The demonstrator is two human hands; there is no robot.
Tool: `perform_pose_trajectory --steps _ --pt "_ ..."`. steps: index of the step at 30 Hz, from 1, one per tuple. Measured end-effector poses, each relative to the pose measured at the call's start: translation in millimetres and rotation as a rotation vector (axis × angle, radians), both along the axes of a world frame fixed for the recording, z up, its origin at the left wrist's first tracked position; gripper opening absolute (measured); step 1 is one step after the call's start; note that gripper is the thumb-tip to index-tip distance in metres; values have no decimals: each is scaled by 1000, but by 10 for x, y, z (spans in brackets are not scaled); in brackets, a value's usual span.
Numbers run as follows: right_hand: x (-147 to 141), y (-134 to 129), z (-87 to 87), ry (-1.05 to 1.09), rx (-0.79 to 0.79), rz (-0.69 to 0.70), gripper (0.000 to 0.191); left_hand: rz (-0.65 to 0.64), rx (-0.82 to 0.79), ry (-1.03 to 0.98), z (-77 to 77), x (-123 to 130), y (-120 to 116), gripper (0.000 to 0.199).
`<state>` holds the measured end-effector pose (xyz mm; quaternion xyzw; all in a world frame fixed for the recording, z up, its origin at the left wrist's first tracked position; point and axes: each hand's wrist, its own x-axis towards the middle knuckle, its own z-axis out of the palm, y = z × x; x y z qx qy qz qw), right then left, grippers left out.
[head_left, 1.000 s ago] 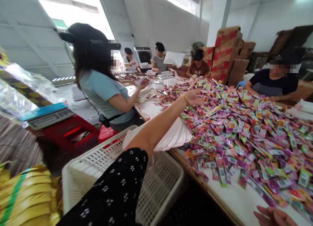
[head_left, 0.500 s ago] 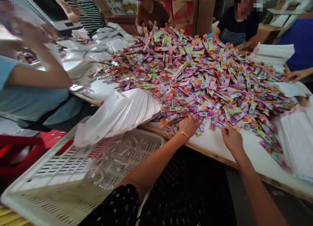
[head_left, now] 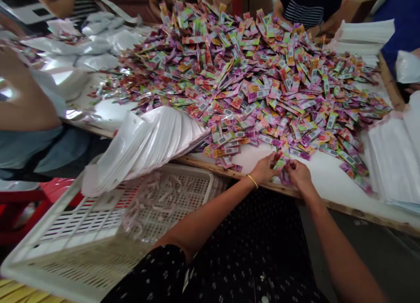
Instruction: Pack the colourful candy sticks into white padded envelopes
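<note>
Several small colourful packets (head_left: 279,161) are gathered between my two hands above the table's front edge. My left hand (head_left: 264,168), with a gold bracelet at the wrist, is closed round their left side. On their right side, my right hand (head_left: 299,173) pinches them with thumb and fingers. A large heap of the same pink, green and orange packets (head_left: 229,75) covers the middle of the white table (head_left: 331,176) beyond my hands. A fanned stack of white plastic bags (head_left: 147,141) lies to the left, overhanging the table edge.
Below the bags stands a white plastic basket (head_left: 98,233) with clear strips inside. White bags (head_left: 393,158) are stacked at the right edge, with another stack (head_left: 361,36) behind. Filled white pouches (head_left: 95,47) lie at the back left. Other people are around the table.
My hands have come together, the left moving right and the right moving slightly left, and packets are now held between them. The view has tilted down. A person at the left has lowered an arm.
</note>
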<state>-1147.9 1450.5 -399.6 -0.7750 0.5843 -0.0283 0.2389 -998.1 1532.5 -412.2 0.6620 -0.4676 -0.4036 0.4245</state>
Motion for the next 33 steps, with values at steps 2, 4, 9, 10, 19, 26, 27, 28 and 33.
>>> perform_pose_trajectory --steps 2,4,9,10,19,26,27,28,33 --pt "-194 -17 57 8 -27 -7 22 24 -7 -101 44 100 -16 45" --pt "-312 -29 106 21 -37 -20 21 56 33 -203 93 250 -39 31" --pt "-281 -33 153 27 -62 -41 18 70 160 -371 195 277 -126 30" --pt "-250 -33 154 36 -72 -43 18 61 174 -409 202 208 -139 42" --pt "-238 0 189 133 -112 -17 17 138 454 -504 149 -11 2 69" --pt "-107 74 124 120 -49 2 16 68 469 -620 215 -262 -124 66" --pt "-134 59 120 119 -51 -1 16 40 468 -619 208 -237 -138 63" --pt "-176 37 120 118 -58 -1 16 3 472 -615 196 -187 -143 61" --pt "-330 -112 152 -5 81 -107 18 -146 448 -618 126 156 -81 39"
